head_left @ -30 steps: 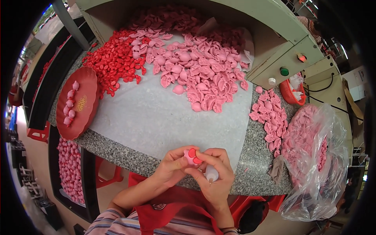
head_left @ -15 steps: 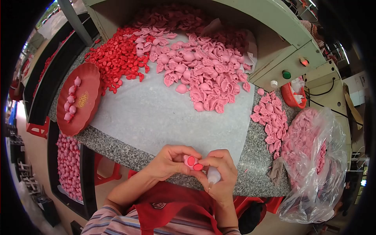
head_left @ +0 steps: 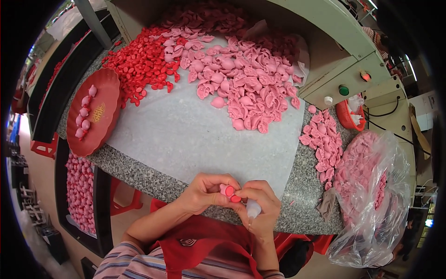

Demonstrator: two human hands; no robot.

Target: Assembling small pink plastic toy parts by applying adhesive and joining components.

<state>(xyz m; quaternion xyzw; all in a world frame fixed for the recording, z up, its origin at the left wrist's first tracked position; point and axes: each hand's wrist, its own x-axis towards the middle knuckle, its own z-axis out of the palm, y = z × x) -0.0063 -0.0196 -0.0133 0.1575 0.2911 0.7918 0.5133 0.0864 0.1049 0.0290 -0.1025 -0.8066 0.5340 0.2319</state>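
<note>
My left hand (head_left: 202, 193) pinches a small pink plastic piece (head_left: 223, 189) with a red oval face, close to the bench's near edge. Against it sits a small red oval piece (head_left: 235, 198), which the fingertips of my right hand (head_left: 265, 209) touch. Tucked in that right hand is a small whitish squeeze bottle (head_left: 253, 209), its narrow tip pointing back toward me. The fingers partly hide how the pink and red pieces meet. Beyond my hands, a white sheet (head_left: 186, 139) covers part of the speckled stone bench (head_left: 139, 174).
Red pieces (head_left: 144, 65) and pink shells (head_left: 251, 88) lie heaped at the back. A red scalloped tray (head_left: 100, 123) at left holds several joined pieces. At right are more shells (head_left: 323, 139), a clear bag (head_left: 381, 200) of pink parts, a grey cloth (head_left: 328, 204) and a red basket (head_left: 346, 116).
The pink piece between my hands has turned slightly, so its red face shows more from the side. Both hands stay in nearly the same place, and the view has shifted a little.
</note>
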